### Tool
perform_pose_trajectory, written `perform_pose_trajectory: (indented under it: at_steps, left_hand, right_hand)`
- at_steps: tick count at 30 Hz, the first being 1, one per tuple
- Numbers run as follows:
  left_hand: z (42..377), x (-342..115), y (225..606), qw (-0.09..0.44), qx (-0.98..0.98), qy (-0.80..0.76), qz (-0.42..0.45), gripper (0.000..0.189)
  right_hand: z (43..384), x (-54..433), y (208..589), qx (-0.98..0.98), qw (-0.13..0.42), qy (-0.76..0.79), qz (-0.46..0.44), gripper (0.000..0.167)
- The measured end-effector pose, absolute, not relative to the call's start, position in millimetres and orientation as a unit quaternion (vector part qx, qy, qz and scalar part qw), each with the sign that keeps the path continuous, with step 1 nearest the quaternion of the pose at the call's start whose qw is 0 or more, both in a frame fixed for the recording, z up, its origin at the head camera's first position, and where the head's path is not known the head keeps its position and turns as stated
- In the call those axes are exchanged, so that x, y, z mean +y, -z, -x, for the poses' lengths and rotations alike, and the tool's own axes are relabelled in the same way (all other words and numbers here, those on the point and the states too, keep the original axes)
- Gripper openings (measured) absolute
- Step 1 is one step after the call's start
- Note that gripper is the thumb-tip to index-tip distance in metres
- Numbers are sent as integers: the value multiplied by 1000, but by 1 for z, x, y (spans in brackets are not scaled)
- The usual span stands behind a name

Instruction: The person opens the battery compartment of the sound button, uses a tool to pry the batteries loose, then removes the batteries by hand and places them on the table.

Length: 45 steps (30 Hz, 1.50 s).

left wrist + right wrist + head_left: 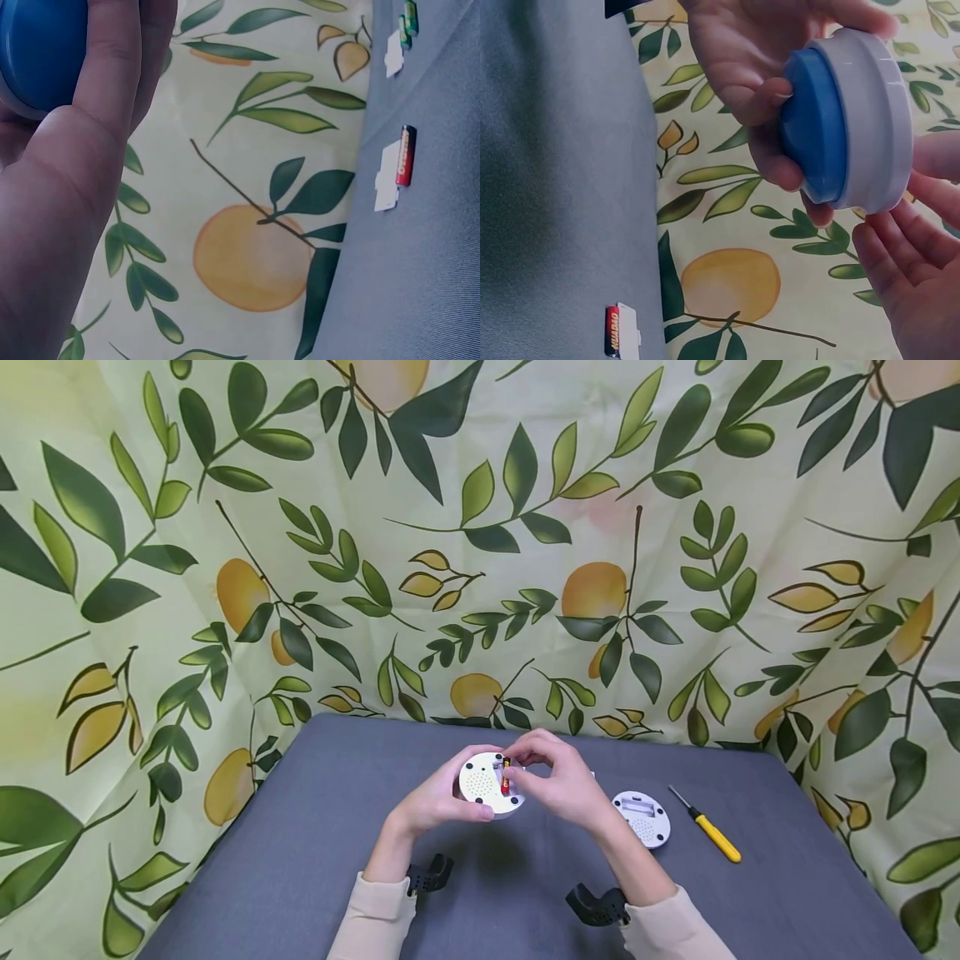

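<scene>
A round white push-button device (480,783) with a blue dome (814,127) is gripped in my left hand (442,789), raised above the table. Its underside, with speaker holes and dark feet, faces up in the head view, the dome away from it. My right hand (558,777) has its thumb and forefinger at a red and black battery (506,777) lying in the device's battery slot. The right wrist view has the device edge-on, the right fingers (911,247) at its rim. Only the blue side appears in the left wrist view.
Right of my hands lies a second white round device (645,820), its slot uncovered, beside a yellow-handled screwdriver (716,837). Farther back, a red battery (406,156) lies against a white cover (387,176). Green batteries (410,19) lie by another white cover (394,52).
</scene>
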<state>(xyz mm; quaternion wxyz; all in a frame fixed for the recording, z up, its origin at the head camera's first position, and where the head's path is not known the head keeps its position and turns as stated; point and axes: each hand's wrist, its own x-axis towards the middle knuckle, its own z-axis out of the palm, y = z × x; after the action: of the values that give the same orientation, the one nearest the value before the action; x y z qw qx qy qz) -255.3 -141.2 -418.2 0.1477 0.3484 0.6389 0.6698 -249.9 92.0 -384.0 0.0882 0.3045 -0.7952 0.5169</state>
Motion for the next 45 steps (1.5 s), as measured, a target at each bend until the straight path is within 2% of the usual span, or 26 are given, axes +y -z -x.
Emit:
perform_pose_trajectory:
  at_steps: [14, 28, 45]
  left_hand:
    - [254, -143, 418, 147, 640, -672, -342, 80]
    - [255, -145, 418, 137, 643, -674, -337, 85]
    - [256, -148, 419, 120, 654, -672, -327, 84]
  right_hand:
    - [241, 100, 386, -765, 75, -576, -279, 12]
    - [243, 114, 396, -763, 75, -581, -275, 16]
    - [254, 129, 415, -748, 72, -630, -197, 17]
